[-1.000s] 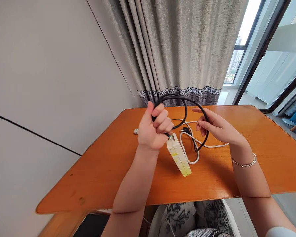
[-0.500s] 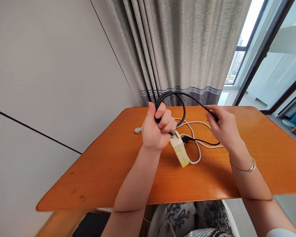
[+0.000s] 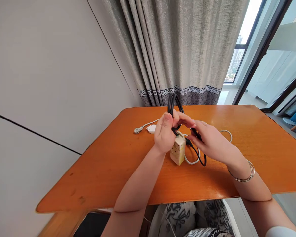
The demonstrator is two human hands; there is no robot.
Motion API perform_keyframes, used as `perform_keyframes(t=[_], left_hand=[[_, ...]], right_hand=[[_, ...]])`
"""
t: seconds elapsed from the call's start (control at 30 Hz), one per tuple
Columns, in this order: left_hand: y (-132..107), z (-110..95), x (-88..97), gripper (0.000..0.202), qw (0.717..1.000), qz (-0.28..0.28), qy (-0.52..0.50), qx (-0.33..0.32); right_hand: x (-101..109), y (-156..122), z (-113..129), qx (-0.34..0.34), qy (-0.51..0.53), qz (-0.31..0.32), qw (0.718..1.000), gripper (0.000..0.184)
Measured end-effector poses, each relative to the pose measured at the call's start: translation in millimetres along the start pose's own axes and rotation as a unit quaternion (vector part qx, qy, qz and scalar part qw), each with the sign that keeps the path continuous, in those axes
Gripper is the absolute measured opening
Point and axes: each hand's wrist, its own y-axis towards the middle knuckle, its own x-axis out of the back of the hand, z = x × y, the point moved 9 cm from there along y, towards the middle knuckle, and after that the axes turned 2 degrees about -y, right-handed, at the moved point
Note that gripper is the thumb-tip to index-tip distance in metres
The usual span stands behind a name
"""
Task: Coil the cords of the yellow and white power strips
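Note:
My left hand grips a coiled black cable above the orange table; narrow loops rise over my fingers. From the coil's lower end hangs a cream power strip, its bottom resting on the table. My right hand meets the left and pinches the same black cable; a loose loop with a black plug droops beneath it. A white cable lies on the table behind my hands.
A small white plug and a grey-tipped end of the white cable lie at the table's back left. A grey curtain hangs behind the table, a wall stands to the left, glass doors to the right. Patterned fabric shows below the front edge.
My right hand swept the black cable from a wide arc in to my left hand, folding it into a tight coil. The power strip turned and now stands more upright.

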Motion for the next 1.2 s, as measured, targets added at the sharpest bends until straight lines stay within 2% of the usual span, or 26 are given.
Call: perform_keyframes(t=[0.13,0.23,0.33,0.43,0.5,0.67,0.8,0.97,1.07,1.2], left_hand=[[-6,0,-6.7,0.057,0.996,0.049,0.048,-0.057],[-9,-6,-8.0,0.055,0.987,0.060,0.105,-0.102],[-13,-10,-10.2,0.055,0.973,0.074,0.170,-0.140],[-16,-10,-15.1,0.054,0.954,0.103,0.224,-0.172],[-16,-11,-17.0,0.053,0.943,0.112,0.248,-0.191],[-17,-16,-23.3,0.048,0.913,0.131,0.305,-0.235],[-21,-21,-28.6,0.044,0.874,0.140,0.370,-0.282],[-23,-26,-29.7,0.038,0.827,0.132,0.431,-0.337],[-20,-24,-27.9,0.039,0.822,0.133,0.443,-0.333],[-13,-26,-12.2,0.045,0.841,0.085,0.436,-0.309]], right_hand=[[-5,2,5,0.008,0.083,0.037,0.996,0.042],[-14,4,2,-0.021,0.175,0.071,0.982,0.031],[-28,5,-3,-0.064,0.314,0.098,0.942,0.026],[-37,7,-9,-0.089,0.411,0.089,0.903,0.051],[-39,7,-15,-0.102,0.413,0.067,0.902,0.067],[-36,6,-22,-0.126,0.369,0.031,0.920,0.081],[-38,7,-19,-0.139,0.407,0.048,0.902,0.099],[-42,5,-14,-0.140,0.419,0.076,0.894,0.102],[-44,4,-13,-0.127,0.419,0.079,0.896,0.102],[-48,0,-10,-0.106,0.405,0.113,0.901,0.112]])
